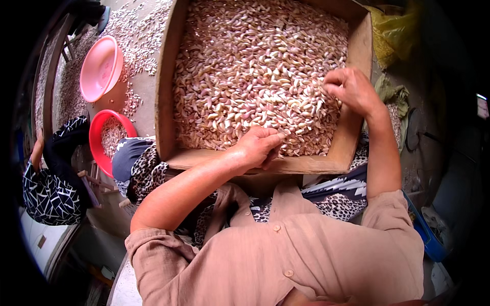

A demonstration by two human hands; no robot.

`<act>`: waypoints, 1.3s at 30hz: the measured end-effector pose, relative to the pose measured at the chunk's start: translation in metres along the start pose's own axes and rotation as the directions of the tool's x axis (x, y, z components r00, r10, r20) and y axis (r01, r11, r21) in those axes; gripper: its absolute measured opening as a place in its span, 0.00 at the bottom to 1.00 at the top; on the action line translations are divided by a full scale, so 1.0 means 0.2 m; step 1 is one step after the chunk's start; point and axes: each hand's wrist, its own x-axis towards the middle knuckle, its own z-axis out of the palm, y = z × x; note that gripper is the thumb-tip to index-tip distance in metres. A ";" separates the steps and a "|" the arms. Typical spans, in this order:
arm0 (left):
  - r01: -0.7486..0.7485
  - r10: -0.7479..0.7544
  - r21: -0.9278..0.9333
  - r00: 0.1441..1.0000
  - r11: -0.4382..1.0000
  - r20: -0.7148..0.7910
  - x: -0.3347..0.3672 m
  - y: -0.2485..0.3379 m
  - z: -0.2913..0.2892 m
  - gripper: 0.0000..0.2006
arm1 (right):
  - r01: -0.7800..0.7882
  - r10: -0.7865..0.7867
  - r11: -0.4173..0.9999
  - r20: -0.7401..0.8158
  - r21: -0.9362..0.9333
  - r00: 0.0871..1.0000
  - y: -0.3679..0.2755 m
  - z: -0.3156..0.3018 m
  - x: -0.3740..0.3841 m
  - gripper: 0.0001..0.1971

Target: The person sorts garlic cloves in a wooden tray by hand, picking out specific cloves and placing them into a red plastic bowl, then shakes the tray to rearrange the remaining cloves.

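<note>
A large wooden tray (352, 140) in front of me is filled with garlic cloves (245, 76), pinkish and cream, lying loose in a thick layer. Close to the near side of the tray, my left hand (258, 146) is closed, with thumb and index finger together just above the cloves. Whatever lies in its fingers is hidden. Farther right, by the tray's right wall, my right hand (352, 91) is curled with its fingertips pinched at the edge of the garlic heap. What that pinch holds is too small to tell.
Left of the tray stand a pink basin (100, 69) and a red basin (95, 137), the latter holding cloves. More cloves cover the floor beyond. Another person in patterned clothing (53, 199) sits at far left, beside another tray. A yellow sack (395, 35) lies at upper right.
</note>
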 end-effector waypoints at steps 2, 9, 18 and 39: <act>0.013 -0.013 -0.030 1.000 0.999 -0.002 0.01 -0.01 0.00 0.21 | 0.059 -0.069 0.995 -0.119 -0.083 0.991 0.09 -0.01 0.03 0.09; 0.032 -0.032 0.086 0.999 0.996 -0.001 0.04 -0.03 -0.01 0.24 | 0.037 -0.035 0.999 -0.174 0.005 0.984 0.16 0.01 0.07 0.10; 0.025 -0.025 0.009 1.000 1.000 -0.018 0.05 -0.03 -0.02 0.18 | 0.171 -0.134 0.973 -0.223 0.157 0.966 0.04 0.13 0.15 0.12; 0.004 -0.004 0.006 1.000 1.000 0.015 0.03 0.00 -0.01 0.15 | 0.293 -0.288 0.956 -0.324 -0.034 0.901 -0.12 0.37 0.26 0.15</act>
